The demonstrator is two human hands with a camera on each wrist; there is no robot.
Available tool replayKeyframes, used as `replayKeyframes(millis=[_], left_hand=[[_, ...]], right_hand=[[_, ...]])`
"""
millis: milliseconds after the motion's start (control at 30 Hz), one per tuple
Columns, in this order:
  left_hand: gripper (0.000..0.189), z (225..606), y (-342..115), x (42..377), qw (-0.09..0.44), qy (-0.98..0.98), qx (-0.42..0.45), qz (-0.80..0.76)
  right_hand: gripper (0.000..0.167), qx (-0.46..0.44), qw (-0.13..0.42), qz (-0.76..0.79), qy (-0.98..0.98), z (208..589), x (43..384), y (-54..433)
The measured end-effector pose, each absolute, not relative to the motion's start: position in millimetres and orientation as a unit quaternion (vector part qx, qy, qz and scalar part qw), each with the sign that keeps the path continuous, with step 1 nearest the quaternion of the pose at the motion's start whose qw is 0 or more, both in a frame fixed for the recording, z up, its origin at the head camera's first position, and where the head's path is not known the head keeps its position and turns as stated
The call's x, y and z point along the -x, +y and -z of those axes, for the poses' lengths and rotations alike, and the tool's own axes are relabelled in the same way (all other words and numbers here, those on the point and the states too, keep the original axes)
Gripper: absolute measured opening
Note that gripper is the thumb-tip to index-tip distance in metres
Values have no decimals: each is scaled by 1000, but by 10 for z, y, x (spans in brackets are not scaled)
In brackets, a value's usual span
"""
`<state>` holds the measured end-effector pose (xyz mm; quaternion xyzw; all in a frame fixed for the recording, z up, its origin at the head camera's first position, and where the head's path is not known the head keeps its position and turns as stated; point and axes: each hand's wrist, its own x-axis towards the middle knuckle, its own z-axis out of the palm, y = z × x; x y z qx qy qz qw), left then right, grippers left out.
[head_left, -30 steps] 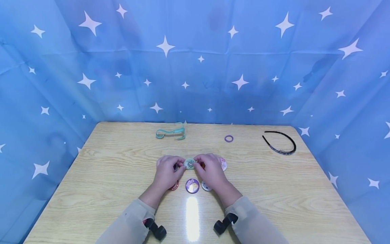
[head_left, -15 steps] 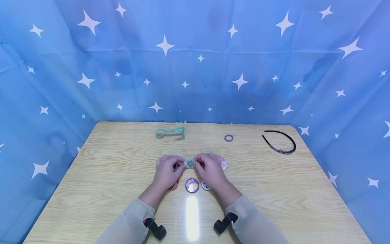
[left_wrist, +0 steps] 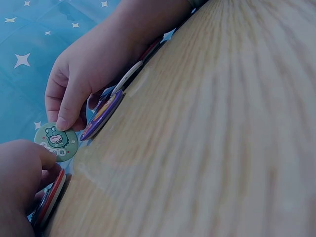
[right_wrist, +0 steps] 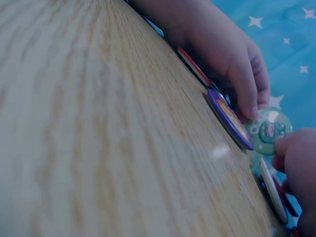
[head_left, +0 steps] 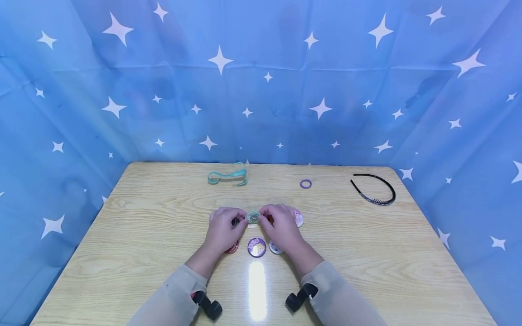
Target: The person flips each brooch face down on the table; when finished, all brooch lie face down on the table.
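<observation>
Both hands pinch a round green button badge with a cartoon print (head_left: 253, 218) by its opposite edges. My left hand (head_left: 226, 228) grips its left side, and my right hand (head_left: 282, 226) its right side. The left wrist view shows the green badge (left_wrist: 64, 140) standing tilted between the fingertips. Nearer the body lie a purple-rimmed badge (head_left: 257, 247), a white one (head_left: 275, 247) partly under the right wrist, and a red one (head_left: 234, 247) partly behind the left. A pink badge (head_left: 299, 218) shows beyond the right hand. Other badges are mostly hidden beneath the hands.
Toward the back of the wooden table (head_left: 163, 194) lie a teal strap-like item (head_left: 228, 175), a purple ring-shaped band (head_left: 306, 184) and a black toothed headband (head_left: 379, 201). A blue star-printed curtain (head_left: 261, 90) hangs behind the table and along its sides.
The green badge has tipped, its face looking narrower in the head view now. Both hands keep almost the same place and grip.
</observation>
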<state>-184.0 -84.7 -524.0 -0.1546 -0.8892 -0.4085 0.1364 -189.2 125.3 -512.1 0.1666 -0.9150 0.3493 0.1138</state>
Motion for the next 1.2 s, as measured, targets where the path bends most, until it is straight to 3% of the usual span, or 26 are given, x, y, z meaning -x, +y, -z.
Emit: replayKeyframes(millis=[1200], left_hand=[[6, 5230, -846, 1826, 139, -888, 154, 411]], right_hand=[[5, -170, 119, -346, -915, 5133, 1907, 1257]])
